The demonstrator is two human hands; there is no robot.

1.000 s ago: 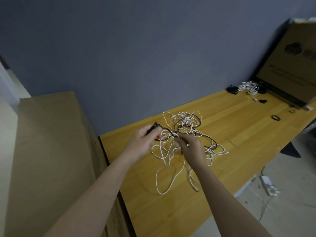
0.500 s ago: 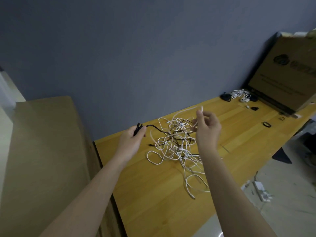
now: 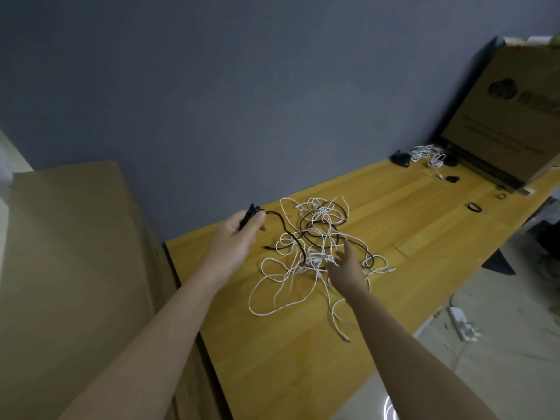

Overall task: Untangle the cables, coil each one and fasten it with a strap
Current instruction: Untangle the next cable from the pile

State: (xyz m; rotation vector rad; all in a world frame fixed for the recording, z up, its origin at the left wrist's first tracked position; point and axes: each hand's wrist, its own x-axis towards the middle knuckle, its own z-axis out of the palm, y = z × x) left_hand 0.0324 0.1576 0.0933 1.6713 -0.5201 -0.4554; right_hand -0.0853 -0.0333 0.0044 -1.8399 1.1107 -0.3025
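Observation:
A tangle of white cables [image 3: 315,256] and a black cable [image 3: 306,234] lies on the wooden table [image 3: 303,353]. My left hand [image 3: 239,234] is raised at the pile's left and grips a few folded loops of the black cable, whose free length runs down into the tangle. My right hand [image 3: 345,268] reaches into the near right part of the pile with fingers spread; it touches the white strands and grips nothing that I can see.
Coiled white cables [image 3: 427,153], a black bundle [image 3: 400,159] and small black straps [image 3: 474,206] lie at the table's far right, before a leaning cardboard box [image 3: 509,116]. A cardboard sheet [image 3: 75,268] stands left. A power strip [image 3: 462,324] lies on the floor.
My right hand let go of the white strand it had lifted and dropped onto the pile. The left hand stayed raised with the black cable.

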